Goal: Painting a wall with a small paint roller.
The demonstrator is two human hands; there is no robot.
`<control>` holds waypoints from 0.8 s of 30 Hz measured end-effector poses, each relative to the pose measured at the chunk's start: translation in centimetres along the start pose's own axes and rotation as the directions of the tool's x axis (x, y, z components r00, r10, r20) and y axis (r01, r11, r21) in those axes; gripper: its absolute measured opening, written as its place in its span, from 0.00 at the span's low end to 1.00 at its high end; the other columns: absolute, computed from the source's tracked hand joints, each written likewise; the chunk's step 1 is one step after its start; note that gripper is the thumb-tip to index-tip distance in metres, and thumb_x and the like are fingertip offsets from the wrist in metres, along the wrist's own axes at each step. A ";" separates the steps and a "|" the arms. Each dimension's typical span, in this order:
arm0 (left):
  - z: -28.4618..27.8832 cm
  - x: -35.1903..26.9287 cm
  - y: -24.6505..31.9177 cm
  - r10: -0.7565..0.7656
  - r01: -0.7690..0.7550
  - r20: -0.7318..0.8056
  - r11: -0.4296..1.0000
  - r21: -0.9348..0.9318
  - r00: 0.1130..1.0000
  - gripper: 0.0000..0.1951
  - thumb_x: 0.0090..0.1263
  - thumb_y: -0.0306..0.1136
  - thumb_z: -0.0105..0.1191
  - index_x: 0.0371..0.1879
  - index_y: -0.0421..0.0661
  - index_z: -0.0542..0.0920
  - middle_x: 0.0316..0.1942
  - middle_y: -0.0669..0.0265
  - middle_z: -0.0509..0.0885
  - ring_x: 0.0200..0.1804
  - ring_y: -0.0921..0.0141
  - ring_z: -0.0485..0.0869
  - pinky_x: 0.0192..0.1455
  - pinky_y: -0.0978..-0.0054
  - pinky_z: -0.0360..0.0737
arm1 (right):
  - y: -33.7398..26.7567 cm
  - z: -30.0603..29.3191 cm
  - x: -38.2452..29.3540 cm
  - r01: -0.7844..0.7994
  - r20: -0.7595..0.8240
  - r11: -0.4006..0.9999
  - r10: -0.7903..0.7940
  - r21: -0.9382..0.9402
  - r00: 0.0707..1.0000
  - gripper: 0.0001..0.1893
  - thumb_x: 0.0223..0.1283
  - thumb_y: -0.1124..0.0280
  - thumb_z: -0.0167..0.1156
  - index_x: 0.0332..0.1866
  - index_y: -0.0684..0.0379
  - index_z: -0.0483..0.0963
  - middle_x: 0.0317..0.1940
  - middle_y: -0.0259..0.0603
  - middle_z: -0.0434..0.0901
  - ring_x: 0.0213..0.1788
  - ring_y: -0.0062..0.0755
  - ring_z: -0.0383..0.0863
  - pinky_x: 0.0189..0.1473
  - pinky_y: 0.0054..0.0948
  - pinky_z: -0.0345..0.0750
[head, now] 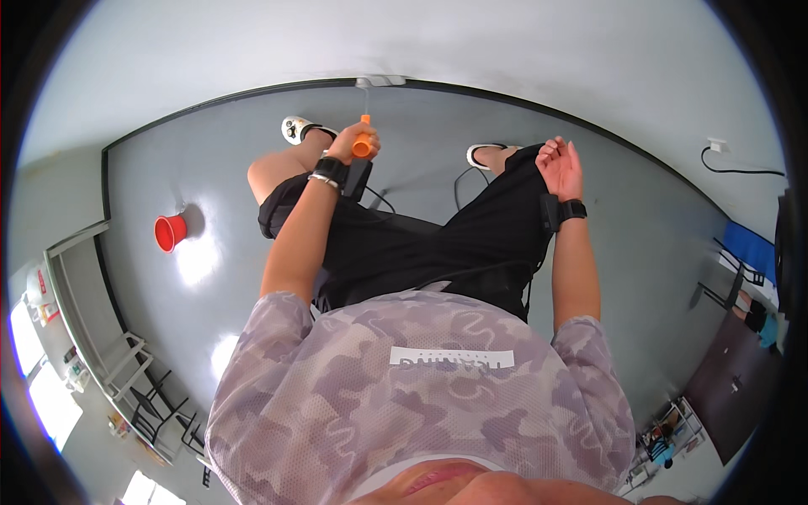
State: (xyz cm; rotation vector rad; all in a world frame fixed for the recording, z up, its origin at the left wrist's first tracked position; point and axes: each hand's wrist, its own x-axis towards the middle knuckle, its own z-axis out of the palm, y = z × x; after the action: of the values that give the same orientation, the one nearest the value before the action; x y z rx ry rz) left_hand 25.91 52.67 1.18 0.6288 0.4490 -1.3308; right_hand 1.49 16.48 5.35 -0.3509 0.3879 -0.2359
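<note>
My left hand (355, 144) is closed around the orange handle (362, 146) of a paint roller. A thin metal rod runs from the handle to the pale roller head (380, 81), which appears blurred at the foot of the white wall (416, 38), over the dark baseboard. My right hand (560, 169) is held above my right knee, palm up with its fingers loosely curled, and holds nothing. Black devices are strapped to both wrists. A red bucket (170, 233) stands on the grey floor to the left.
A black cable (464, 189) hangs between my legs. At left are a long pale-framed bench or table (69, 303) and black chairs (148, 410). On the right are a wall socket with a plugged-in cable (716, 146), another chair (732, 284), a person (764, 325) and a loaded shelf rack (675, 435).
</note>
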 end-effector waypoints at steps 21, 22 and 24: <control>2.7 6.9 -2.1 -0.121 0.143 0.155 0.980 -0.136 0.980 0.04 0.62 0.26 0.45 0.26 0.46 0.65 0.21 0.73 0.65 0.22 0.80 0.67 0.23 0.86 0.68 | -0.3 -0.8 0.8 -0.082 0.069 0.993 0.076 0.087 0.995 0.12 0.64 0.63 0.48 0.44 0.61 0.68 0.37 0.41 0.68 0.41 0.31 0.67 0.46 0.30 0.69; 3.3 7.2 -2.6 -0.070 0.096 0.129 0.974 -0.204 0.989 0.05 0.61 0.26 0.45 0.26 0.45 0.65 0.21 0.73 0.65 0.22 0.80 0.67 0.23 0.87 0.68 | -0.4 -0.8 0.5 -0.070 0.062 0.994 0.065 0.088 0.996 0.12 0.64 0.63 0.48 0.44 0.61 0.68 0.37 0.41 0.68 0.41 0.31 0.67 0.46 0.30 0.69; 2.1 7.5 -2.6 -0.059 0.116 0.225 0.962 -0.249 0.973 0.04 0.61 0.25 0.46 0.27 0.44 0.66 0.21 0.73 0.65 0.21 0.81 0.67 0.22 0.88 0.67 | -0.3 -0.3 0.2 -0.054 0.059 0.996 0.049 0.077 0.997 0.12 0.64 0.62 0.47 0.44 0.61 0.69 0.37 0.40 0.68 0.41 0.31 0.67 0.46 0.30 0.69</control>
State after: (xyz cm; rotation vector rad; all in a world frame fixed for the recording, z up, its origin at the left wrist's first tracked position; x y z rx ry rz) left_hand 24.71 45.36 -2.38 0.2441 0.4680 -1.3782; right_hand 1.49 16.09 5.14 -0.2695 0.3296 -0.1898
